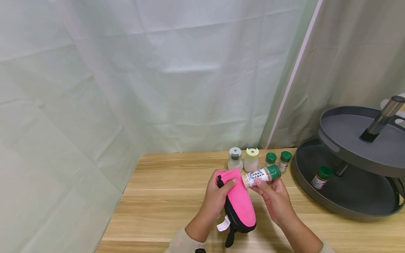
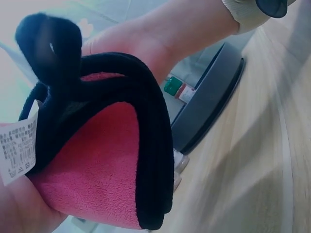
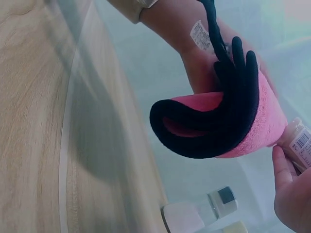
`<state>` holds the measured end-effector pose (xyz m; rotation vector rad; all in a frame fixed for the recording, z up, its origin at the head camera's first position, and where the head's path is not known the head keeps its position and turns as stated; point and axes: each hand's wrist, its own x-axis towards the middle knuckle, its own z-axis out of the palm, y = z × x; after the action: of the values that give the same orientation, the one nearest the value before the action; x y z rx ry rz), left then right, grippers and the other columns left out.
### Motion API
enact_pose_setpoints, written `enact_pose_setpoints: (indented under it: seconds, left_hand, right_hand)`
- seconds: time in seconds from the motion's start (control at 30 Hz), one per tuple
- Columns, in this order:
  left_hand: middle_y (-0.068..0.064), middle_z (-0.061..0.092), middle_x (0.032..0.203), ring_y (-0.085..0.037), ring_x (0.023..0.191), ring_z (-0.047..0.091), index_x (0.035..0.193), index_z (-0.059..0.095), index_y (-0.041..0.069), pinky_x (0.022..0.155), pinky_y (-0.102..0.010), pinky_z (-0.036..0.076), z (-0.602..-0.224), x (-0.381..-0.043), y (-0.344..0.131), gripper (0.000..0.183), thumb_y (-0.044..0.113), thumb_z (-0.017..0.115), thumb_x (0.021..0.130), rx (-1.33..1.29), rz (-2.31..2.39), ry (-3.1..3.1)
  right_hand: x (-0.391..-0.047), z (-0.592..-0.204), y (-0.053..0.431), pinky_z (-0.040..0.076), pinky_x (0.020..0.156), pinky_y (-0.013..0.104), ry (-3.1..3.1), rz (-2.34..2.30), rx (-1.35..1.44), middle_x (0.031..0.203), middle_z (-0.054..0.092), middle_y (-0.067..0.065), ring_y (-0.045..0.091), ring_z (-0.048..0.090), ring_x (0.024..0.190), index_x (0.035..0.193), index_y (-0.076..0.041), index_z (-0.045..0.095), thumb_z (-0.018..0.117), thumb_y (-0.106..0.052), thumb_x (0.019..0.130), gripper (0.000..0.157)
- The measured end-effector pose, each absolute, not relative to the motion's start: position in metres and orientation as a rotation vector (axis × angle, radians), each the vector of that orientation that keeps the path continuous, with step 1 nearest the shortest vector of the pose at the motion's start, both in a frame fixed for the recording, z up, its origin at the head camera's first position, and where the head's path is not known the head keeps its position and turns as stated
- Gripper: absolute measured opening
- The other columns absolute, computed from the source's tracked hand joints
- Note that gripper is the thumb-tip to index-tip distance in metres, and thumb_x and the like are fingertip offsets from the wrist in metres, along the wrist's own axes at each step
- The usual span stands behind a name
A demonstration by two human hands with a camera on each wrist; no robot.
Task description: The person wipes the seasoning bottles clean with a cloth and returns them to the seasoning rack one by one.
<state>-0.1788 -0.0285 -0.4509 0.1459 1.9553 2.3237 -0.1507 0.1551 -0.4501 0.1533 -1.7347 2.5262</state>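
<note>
My left hand (image 1: pixel 218 196) grips a folded pink cloth with black trim (image 1: pixel 240 207) above the wooden table (image 1: pixel 164 196). The cloth's pink face (image 2: pixel 92 179) and black hem fill the left wrist view, with a white tag (image 2: pixel 17 145) hanging from it. My right hand (image 1: pixel 272 193) pinches a small spice bottle with a green cap (image 1: pixel 261 175), held sideways with its base against the cloth's top end. In the right wrist view the rolled cloth (image 3: pixel 223 121) meets the bottle (image 3: pixel 299 141) at the right edge, by my right fingertips (image 3: pixel 282 165).
Several small jars (image 1: pixel 253 160) stand in a row at the table's back. A grey two-tier turntable rack (image 1: pixel 348 168) sits at the right, with one green-capped bottle (image 1: pixel 321 177) on its lower tray. A pale curtain hangs behind.
</note>
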Motion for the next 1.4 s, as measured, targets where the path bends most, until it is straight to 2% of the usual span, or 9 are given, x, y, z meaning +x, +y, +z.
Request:
enact_pose_setpoints:
  seconds: [0.2,0.4,0.87,1.1,1.4]
  left_hand:
    - [-0.006,0.065,0.111,-0.015,0.094,0.066,0.122,0.055,0.004,0.084,-0.027,0.056,-0.4538,-0.1764,-0.026,0.036,0.014,0.071,0.091,0.161,2.292,1.947]
    - [-0.004,0.067,0.108,-0.013,0.091,0.066,0.122,0.056,0.005,0.082,-0.027,0.056,-0.4544,-0.1725,-0.0236,0.036,0.016,0.071,0.091,0.201,2.265,1.953]
    - [-0.001,0.065,0.11,-0.014,0.099,0.064,0.122,0.055,0.001,0.088,-0.027,0.055,-0.4542,-0.1741,-0.0265,0.035,0.011,0.069,0.091,0.246,2.383,1.895]
    - [-0.002,0.063,0.114,-0.016,0.103,0.061,0.124,0.053,0.002,0.091,-0.028,0.054,-0.4549,-0.1757,-0.0276,0.036,0.012,0.068,0.092,0.227,2.421,1.873]
    - [-0.005,0.064,0.115,-0.015,0.101,0.064,0.125,0.052,0.004,0.09,-0.028,0.054,-0.4606,-0.1778,-0.0226,0.038,0.013,0.069,0.092,0.151,2.362,1.867]
  right_hand:
    - [-0.1511,-0.4506,0.1545,0.056,0.093,0.026,-1.663,2.536,0.208,0.123,0.06,-0.002,0.007,0.067,0.11,0.134,-0.008,0.033,0.049,-0.004,0.104,0.034]
    - [-0.1538,-0.4538,0.1542,0.056,0.095,0.027,-1.614,2.533,0.239,0.127,0.055,0.001,0.007,0.065,0.113,0.138,-0.012,0.032,0.048,-0.003,0.104,0.039]
    - [-0.1568,-0.4569,0.1553,0.057,0.093,0.026,-1.7,2.552,0.112,0.124,0.057,0.0,0.007,0.067,0.108,0.134,-0.013,0.034,0.052,-0.006,0.103,0.036]
    - [-0.1542,-0.4546,0.1541,0.058,0.09,0.025,-1.716,2.591,0.092,0.118,0.06,-0.003,0.007,0.067,0.103,0.133,-0.01,0.034,0.051,-0.009,0.103,0.034]
    - [-0.1544,-0.4554,0.1536,0.057,0.092,0.025,-1.629,2.601,0.166,0.119,0.058,-0.004,0.006,0.067,0.104,0.134,-0.009,0.033,0.048,-0.006,0.104,0.033]
